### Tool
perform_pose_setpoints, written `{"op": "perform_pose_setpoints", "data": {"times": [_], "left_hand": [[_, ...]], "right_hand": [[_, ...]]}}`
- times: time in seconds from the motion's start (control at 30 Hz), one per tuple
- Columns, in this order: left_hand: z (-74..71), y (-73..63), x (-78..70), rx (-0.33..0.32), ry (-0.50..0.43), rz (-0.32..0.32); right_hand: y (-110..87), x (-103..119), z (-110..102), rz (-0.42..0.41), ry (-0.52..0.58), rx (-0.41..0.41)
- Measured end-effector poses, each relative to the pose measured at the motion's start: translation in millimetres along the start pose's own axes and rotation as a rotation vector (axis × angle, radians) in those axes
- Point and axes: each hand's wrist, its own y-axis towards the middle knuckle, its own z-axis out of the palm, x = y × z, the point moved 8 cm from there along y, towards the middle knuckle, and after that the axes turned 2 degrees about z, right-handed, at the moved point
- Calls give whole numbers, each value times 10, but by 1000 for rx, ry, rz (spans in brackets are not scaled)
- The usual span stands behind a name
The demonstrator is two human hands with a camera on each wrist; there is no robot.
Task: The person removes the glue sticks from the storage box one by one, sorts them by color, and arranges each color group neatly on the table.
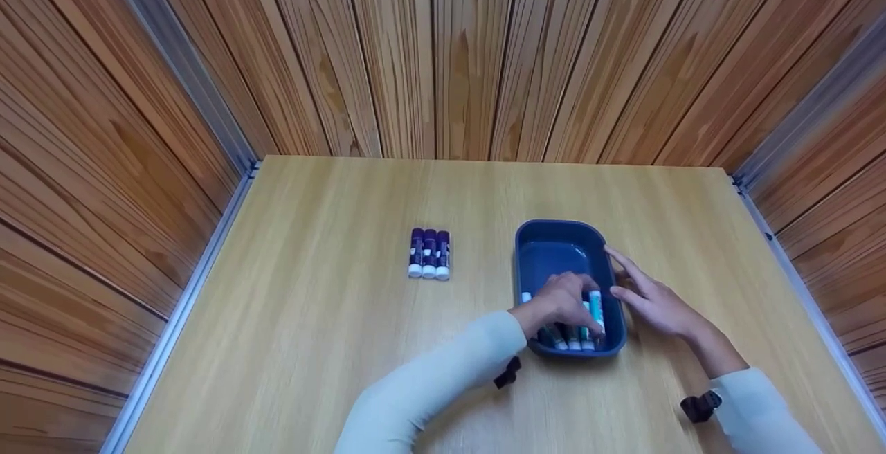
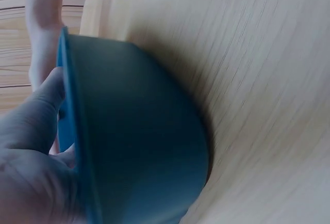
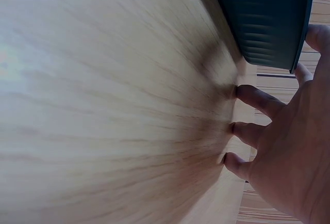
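A dark blue plastic bin stands right of the table's middle. Several glue sticks, among them a teal one with a white end, lie in its near half. My left hand reaches over the bin's left wall, its fingers and thumb spread across the teal stick; I cannot tell whether they grip it. In the left wrist view the bin's outer wall hides the fingertips. My right hand is at the bin's right side, thumb and index finger at the rim. The right wrist view shows its other fingers extended toward the tabletop.
Three purple glue sticks with white ends lie side by side on the wooden table, left of the bin. Wood-plank walls enclose the back and sides, with metal rails along the side edges.
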Motion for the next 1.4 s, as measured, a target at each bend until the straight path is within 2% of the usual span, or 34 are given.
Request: {"op": "perform_pose_setpoints", "data": {"times": [0.1, 0.23, 0.5, 0.97, 1.4], "left_hand": [[-50, 1, 34, 53, -63, 8], [-87, 10, 84, 133, -86, -1], [-110, 24, 133, 192, -76, 1], [-197, 7, 114, 204, -105, 85], [-490, -96, 27, 139, -83, 192]], "right_hand": [[-10, -19, 7, 2, -1, -2], [-32, -54, 35, 9, 0, -5], [-45, -59, 44, 29, 4, -3], [-47, -60, 27, 27, -4, 3], [-20, -40, 9, 29, -10, -6]]}}
